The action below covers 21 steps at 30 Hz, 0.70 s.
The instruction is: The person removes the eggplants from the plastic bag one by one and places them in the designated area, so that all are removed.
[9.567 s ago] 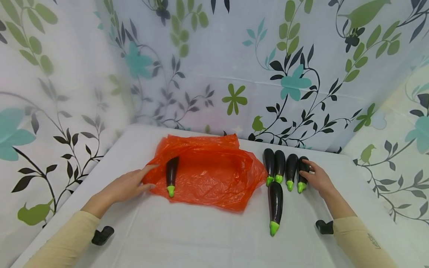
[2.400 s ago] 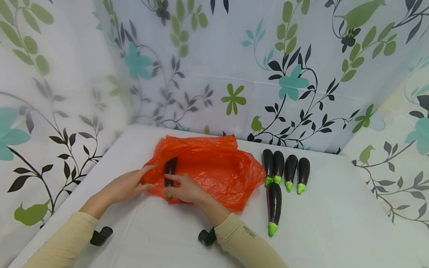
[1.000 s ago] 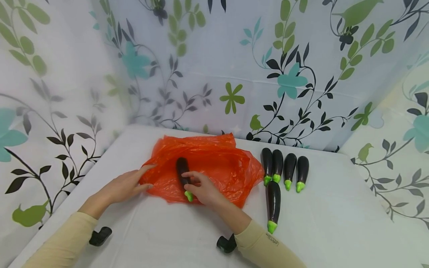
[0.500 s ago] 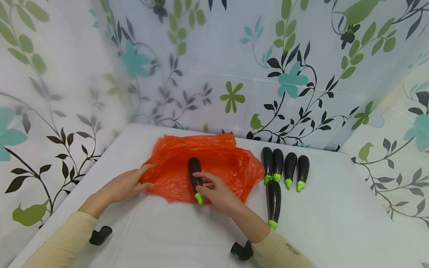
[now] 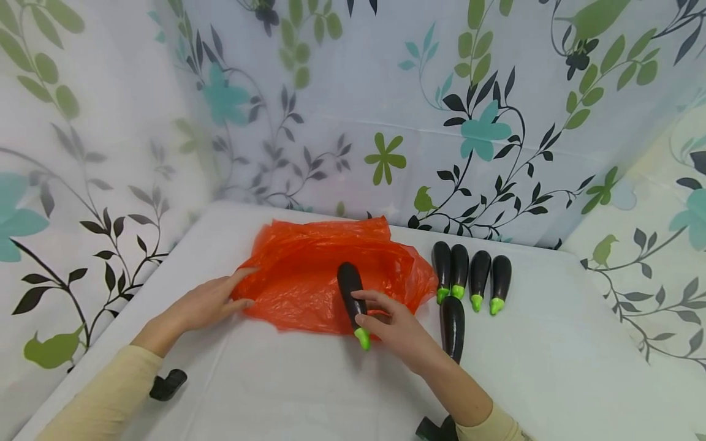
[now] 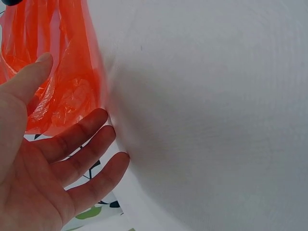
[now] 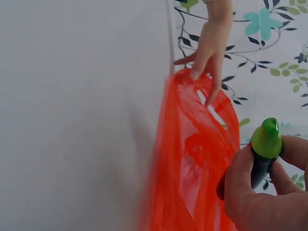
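Observation:
My right hand (image 5: pixel 399 327) pinches a dark eggplant (image 5: pixel 349 291) with a bright green stem end, thumb on one side and fingers on the other. The eggplant is held tilted over the front right part of an orange-red plastic bag (image 5: pixel 309 306). In the right wrist view its green tip (image 7: pixel 267 138) points up out of the fingers. At the bag's left edge lies my left hand (image 5: pixel 204 306), fingers spread and loosely extended. The left wrist view shows its palm (image 6: pixel 36 187) and thumb beside the bag (image 6: pixel 72 91), with nothing held.
Several more eggplants (image 5: pixel 480 278) stand in a row right of the bag. One eggplant (image 5: pixel 453 327) lies in front of them, partly hidden by my right forearm. Black devices (image 5: pixel 168 385) sit at both wrists. A patterned curtain (image 5: pixel 353 110) borders the white table (image 5: pixel 265 392).
My right hand went from the row to the eggplant on the bag's left side, took hold of it and carried it right and toward me. The left hand has stayed at the bag's edge.

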Each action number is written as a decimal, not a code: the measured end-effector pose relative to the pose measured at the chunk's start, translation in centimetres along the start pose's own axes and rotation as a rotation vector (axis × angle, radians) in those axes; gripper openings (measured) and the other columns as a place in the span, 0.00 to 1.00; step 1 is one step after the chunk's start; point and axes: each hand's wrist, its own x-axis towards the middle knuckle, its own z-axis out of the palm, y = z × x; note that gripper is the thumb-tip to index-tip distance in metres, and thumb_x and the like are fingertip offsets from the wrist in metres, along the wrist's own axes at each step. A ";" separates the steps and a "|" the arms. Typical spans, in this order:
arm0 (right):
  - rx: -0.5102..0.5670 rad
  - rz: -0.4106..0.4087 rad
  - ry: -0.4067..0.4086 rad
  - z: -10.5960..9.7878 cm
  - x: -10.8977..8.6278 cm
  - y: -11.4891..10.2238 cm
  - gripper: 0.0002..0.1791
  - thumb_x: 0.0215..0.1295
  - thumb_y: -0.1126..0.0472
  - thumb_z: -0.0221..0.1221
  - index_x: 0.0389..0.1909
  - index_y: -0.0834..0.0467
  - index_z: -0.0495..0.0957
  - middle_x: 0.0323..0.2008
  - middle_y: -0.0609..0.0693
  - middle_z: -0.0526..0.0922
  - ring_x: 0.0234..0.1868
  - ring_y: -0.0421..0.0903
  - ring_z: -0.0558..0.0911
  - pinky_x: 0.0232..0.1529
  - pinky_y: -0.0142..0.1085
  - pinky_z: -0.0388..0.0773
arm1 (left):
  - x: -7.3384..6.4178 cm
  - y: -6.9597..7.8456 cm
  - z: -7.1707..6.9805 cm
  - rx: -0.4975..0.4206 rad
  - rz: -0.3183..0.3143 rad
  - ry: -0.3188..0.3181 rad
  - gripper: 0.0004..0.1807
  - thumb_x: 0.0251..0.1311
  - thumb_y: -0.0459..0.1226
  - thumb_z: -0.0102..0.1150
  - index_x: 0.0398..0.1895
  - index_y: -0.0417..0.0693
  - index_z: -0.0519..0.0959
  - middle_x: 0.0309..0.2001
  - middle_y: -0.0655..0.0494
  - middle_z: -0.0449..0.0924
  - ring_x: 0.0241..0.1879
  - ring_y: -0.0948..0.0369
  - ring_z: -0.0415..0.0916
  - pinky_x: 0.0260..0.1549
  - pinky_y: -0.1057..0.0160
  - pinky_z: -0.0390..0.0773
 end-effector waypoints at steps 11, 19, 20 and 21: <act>0.039 0.036 0.101 -3.9 -3.4 0.1 0.27 0.67 0.57 0.62 0.65 0.35 0.71 0.65 0.53 0.68 0.60 0.54 0.74 0.57 0.51 0.75 | -0.1 0.2 -0.1 -0.010 -0.004 -0.006 0.36 0.65 0.47 0.60 0.72 0.49 0.59 0.60 0.38 0.73 0.55 0.40 0.74 0.53 0.37 0.71; 0.007 0.027 0.153 -6.8 -6.2 1.0 0.30 0.70 0.56 0.58 0.70 0.37 0.64 0.65 0.56 0.66 0.59 0.53 0.76 0.56 0.47 0.76 | -0.1 0.2 -0.1 -0.009 -0.004 -0.005 0.36 0.65 0.47 0.60 0.72 0.49 0.59 0.60 0.39 0.74 0.55 0.41 0.74 0.53 0.37 0.71; -0.005 0.028 0.164 -7.2 -6.5 1.1 0.29 0.70 0.56 0.58 0.70 0.38 0.64 0.65 0.57 0.66 0.58 0.53 0.76 0.56 0.47 0.76 | -0.1 0.2 -0.1 -0.009 -0.006 -0.007 0.36 0.65 0.47 0.60 0.72 0.49 0.59 0.59 0.39 0.74 0.55 0.41 0.74 0.53 0.37 0.71; -0.020 0.029 0.173 -7.6 -6.8 1.2 0.29 0.70 0.55 0.58 0.70 0.39 0.64 0.65 0.57 0.66 0.58 0.53 0.76 0.56 0.47 0.76 | -0.1 0.2 -0.1 -0.010 -0.007 -0.008 0.36 0.65 0.47 0.60 0.72 0.49 0.59 0.59 0.40 0.74 0.55 0.41 0.74 0.52 0.37 0.72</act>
